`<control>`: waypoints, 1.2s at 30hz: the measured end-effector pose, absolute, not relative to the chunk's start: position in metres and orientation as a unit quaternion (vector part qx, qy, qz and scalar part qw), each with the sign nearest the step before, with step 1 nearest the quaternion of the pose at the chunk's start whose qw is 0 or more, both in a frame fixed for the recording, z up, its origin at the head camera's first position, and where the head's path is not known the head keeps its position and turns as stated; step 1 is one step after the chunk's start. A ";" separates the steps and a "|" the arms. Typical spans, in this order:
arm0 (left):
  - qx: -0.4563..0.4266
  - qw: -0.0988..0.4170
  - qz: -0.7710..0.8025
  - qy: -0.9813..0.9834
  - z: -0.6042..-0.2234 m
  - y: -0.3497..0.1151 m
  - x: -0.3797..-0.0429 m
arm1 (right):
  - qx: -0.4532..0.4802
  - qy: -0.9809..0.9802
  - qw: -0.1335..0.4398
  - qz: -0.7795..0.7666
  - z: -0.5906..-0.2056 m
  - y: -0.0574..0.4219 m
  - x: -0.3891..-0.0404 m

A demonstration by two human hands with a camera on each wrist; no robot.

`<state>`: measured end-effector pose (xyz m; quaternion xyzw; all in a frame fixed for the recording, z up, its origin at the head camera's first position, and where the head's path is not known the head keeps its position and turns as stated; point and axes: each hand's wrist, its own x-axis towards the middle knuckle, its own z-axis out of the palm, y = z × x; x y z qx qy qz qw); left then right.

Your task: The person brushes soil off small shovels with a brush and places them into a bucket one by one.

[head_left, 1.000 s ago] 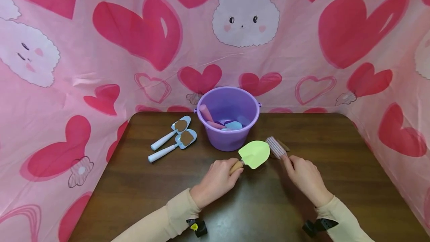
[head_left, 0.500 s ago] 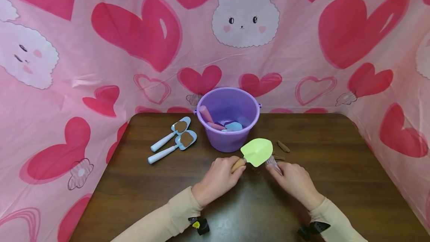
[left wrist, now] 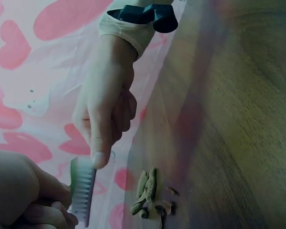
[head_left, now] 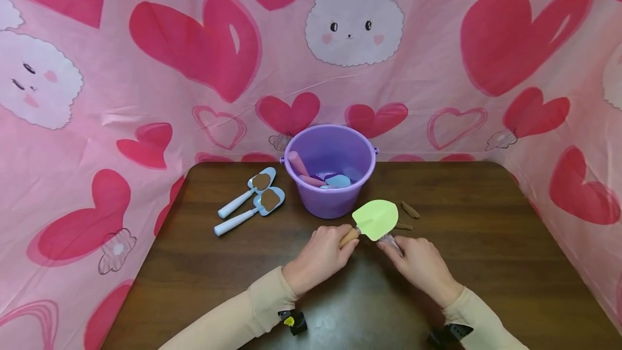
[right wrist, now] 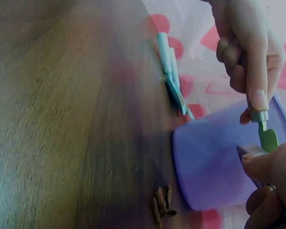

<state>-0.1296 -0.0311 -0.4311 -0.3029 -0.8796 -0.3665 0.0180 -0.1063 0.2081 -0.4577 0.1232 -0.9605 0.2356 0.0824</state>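
1. Pink fabric backdrop (head_left: 389,82) printed with red hearts and white rabbit faces, hanging behind and along the sides.
2. Dark brown wood-grain tabletop (head_left: 491,253), carrying everything below.
3. Purple plastic bucket (head_left: 324,203), upright near the far edge. Inside lie a pink rod-shaped piece (head_left: 297,164), leaning on the wall, and a rounded light-blue piece (head_left: 338,181).
4. Two pale-blue trowels (head_left: 236,221), left of the bucket, roughly parallel; their handles point near-left, their blades far-right, each blade bearing a brown patch.
5. Left hand (head_left: 318,258), grasping the light wooden handle of a lime-green, broad-bladed trowel (head_left: 376,220).
6. Right hand (head_left: 424,264), pinching a small brush (left wrist: 83,193) with pale bristles, its forefinger extended along it.
7. The lime-green trowel is raised above the tabletop, in front of the bucket and slightly right. Its long axis slants from near-left to far-right, handle toward the person, blade tip aimed away and rightward.
8. The brush sits at the blade's near edge, its visible end directed far-left; whether the bristles touch the blade cannot be told.
9. Small brown elongated pieces (head_left: 410,210), lying on the tabletop beyond the right hand, beside the blade.
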 end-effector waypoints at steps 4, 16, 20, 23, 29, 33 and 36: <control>-0.309 0.019 -0.364 -0.878 -0.430 -0.031 -0.128 | 0.119 -0.959 0.096 0.236 -0.456 0.214 -0.107; -0.301 -0.015 -0.358 -0.884 -0.428 -0.034 -0.123 | 0.093 -0.960 0.087 0.248 -0.455 0.225 -0.111; -0.304 -0.014 -0.354 -0.884 -0.426 -0.034 -0.120 | 0.084 -0.960 0.086 0.254 -0.454 0.229 -0.111; -0.308 -0.010 -0.346 -0.886 -0.426 -0.036 -0.118 | 0.078 -0.961 0.085 0.253 -0.454 0.232 -0.111; -0.310 0.007 -0.353 -0.883 -0.426 -0.037 -0.117 | 0.083 -0.964 0.082 0.240 -0.455 0.234 -0.113; -0.304 0.029 -0.365 -0.879 -0.422 -0.034 -0.122 | 0.097 -0.965 0.085 0.229 -0.454 0.229 -0.112; -0.303 0.035 -0.360 -0.882 -0.422 -0.030 -0.125 | 0.110 -0.963 0.079 0.232 -0.454 0.222 -0.109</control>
